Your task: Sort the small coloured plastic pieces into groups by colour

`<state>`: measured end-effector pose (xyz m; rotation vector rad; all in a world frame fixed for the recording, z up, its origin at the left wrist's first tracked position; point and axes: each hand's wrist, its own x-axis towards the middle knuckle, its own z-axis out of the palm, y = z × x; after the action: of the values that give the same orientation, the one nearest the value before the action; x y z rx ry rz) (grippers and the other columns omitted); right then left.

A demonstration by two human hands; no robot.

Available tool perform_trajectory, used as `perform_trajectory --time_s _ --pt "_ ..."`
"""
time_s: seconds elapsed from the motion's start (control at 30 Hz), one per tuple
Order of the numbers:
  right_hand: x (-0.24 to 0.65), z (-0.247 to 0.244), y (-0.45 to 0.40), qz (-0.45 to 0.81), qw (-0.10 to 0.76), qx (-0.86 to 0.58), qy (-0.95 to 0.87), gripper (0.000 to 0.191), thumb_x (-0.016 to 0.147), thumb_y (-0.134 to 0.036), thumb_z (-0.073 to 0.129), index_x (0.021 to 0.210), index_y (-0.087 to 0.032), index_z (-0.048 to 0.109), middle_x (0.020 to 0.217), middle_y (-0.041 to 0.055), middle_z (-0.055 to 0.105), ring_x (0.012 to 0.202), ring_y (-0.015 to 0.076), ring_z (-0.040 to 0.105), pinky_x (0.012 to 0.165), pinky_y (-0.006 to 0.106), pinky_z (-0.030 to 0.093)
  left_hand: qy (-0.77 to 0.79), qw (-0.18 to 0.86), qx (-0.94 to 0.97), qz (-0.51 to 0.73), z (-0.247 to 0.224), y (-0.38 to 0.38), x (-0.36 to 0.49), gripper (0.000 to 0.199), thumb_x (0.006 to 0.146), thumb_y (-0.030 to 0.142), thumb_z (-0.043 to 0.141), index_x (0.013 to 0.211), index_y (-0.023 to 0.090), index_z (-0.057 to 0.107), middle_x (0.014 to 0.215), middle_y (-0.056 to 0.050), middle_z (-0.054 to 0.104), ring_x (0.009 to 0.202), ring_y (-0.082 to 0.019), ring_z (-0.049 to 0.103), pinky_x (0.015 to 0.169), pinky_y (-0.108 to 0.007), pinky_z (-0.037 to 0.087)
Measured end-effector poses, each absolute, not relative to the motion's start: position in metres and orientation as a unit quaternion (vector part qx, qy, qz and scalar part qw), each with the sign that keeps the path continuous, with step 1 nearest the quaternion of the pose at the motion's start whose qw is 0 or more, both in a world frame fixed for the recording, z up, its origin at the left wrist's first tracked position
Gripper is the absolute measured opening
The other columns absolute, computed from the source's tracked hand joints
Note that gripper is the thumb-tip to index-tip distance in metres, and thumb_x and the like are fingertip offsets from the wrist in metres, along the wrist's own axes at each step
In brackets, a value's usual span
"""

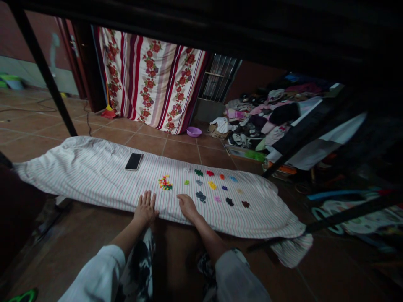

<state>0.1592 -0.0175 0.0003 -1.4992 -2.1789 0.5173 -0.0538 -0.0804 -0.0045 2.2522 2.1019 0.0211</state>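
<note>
My left hand (146, 208) lies flat with its fingers stretched out on the front edge of a striped cloth (94, 176). My right hand (188, 208) rests on the cloth to its right, fingers curled and together; what they hold, if anything, is hidden. Just beyond and between the hands is a mixed pile of small red, yellow, green and white pieces (165, 183). To the right lie several small heaps sorted by colour, among them dark grey pieces (200, 197), yellow pieces (212, 185), red pieces (210, 173) and black pieces (229, 201).
A phone (134, 161) lies on the cloth at the left. Dark metal posts (47, 71) frame the surface. Beyond are a floral curtain (151, 79), a purple basin (194, 131) and a heap of clothes (261, 113) on the tiled floor.
</note>
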Motion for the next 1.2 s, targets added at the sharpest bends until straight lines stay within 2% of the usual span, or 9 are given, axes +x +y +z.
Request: perform_trajectory --time_s 0.2,0.33,0.57,0.73,1.2 --pt "0.143 0.009 0.007 0.184 0.236 -0.551 -0.779 0.040 0.082 -0.006 0.040 0.106 -0.020 0.068 0.108 0.0064 0.067 0.104 0.0167 0.059 0.095 0.029 0.043 0.692 0.042 0.721 0.018 -0.007 -0.076 -0.053 0.069 0.086 0.042 0.037 0.146 0.012 0.023 0.153 -0.019 0.021 0.142 -0.033 0.016 0.113 -0.050 0.013" --pt "0.131 0.017 0.023 0.184 0.231 -0.544 -0.786 0.037 0.082 -0.007 0.042 0.104 -0.020 0.069 0.108 0.0057 0.068 0.104 0.0170 0.059 0.096 0.029 0.041 0.695 0.033 0.718 0.022 -0.009 -0.074 -0.050 0.066 0.087 0.041 0.034 0.145 0.011 0.025 0.152 -0.022 0.022 0.142 -0.035 0.019 0.111 -0.054 0.014" --pt "0.104 0.025 0.054 0.165 0.199 -0.548 -0.795 0.027 0.086 -0.015 0.048 0.094 -0.022 0.072 0.102 0.0037 0.071 0.099 0.0172 0.060 0.094 0.027 0.039 0.699 0.021 0.714 0.032 -0.015 -0.075 -0.046 0.072 0.083 0.043 0.040 0.145 0.010 0.025 0.152 -0.023 0.022 0.142 -0.036 0.016 0.112 -0.053 0.013" --pt "0.084 0.020 0.071 0.161 0.192 -0.560 -0.790 0.026 0.085 -0.018 0.049 0.094 -0.024 0.072 0.101 0.0026 0.071 0.098 0.0160 0.061 0.092 0.026 0.039 0.697 0.019 0.716 0.032 -0.020 -0.074 -0.047 0.077 0.080 0.044 0.044 0.146 0.010 0.023 0.152 -0.022 0.021 0.142 -0.036 0.015 0.112 -0.054 0.012" --pt "0.107 0.001 0.075 0.231 0.240 -0.576 -0.747 0.037 0.077 -0.006 0.044 0.096 -0.022 0.072 0.097 0.0024 0.071 0.097 0.0162 0.062 0.090 0.027 0.045 0.703 0.056 0.708 0.039 -0.015 -0.074 -0.046 0.079 0.077 0.038 0.046 0.146 0.009 0.022 0.154 -0.021 0.018 0.143 -0.035 0.010 0.114 -0.053 0.007"
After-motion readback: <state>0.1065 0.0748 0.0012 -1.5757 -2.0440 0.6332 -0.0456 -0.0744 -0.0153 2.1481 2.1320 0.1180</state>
